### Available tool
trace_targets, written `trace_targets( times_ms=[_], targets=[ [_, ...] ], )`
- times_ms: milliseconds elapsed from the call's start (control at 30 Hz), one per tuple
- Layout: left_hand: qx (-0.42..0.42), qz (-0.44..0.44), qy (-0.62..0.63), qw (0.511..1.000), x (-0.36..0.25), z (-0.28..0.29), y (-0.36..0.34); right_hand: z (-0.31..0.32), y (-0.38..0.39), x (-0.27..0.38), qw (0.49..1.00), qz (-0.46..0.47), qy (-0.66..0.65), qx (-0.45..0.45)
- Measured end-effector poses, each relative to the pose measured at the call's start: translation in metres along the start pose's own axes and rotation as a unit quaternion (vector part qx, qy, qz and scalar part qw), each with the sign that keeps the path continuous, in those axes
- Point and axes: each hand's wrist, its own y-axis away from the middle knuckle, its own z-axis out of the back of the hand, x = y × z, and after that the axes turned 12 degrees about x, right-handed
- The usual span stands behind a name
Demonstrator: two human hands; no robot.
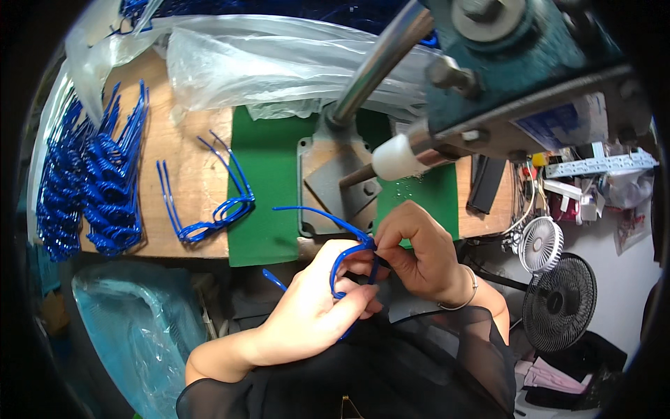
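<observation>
My left hand [300, 304] is closed around a blue glasses frame [336, 269], held in front of my body just off the table's near edge. One temple arm of the frame points up and to the left, over the green mat [262, 234]. At the frame's upper right corner, the thumb and forefinger of my right hand [422, 255] are pinched together. Whether a small part sits between those fingertips is hidden. Another blue glasses frame [199, 227] lies on the table to the left with its temples unfolded.
Stacked blue glasses frames [115, 181] fill the table's left end. Beyond my hands stands a bench press with a metal base [305, 174] and white-collared ram [394, 157]. Clear plastic sheeting [279, 59] lies behind. Right are fans [558, 300]; lower left, a blue plastic bag [132, 328].
</observation>
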Motion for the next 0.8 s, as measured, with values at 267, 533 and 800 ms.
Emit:
trace_targets(
  times_ms=[267,533,800],
  targets=[
    [0.023,0.022,0.000,0.999,0.000,0.005,0.013,0.001,-0.016,0.001,0.990,0.123,0.064,0.004],
    [0.038,0.001,-0.048,0.998,0.007,0.003,0.006,0.003,-0.006,-0.003,0.998,0.069,-0.010,0.004],
    [0.051,0.022,0.003,0.998,0.004,0.003,0.007,0.005,-0.004,-0.001,0.991,-0.014,-0.123,0.047]
  ],
)
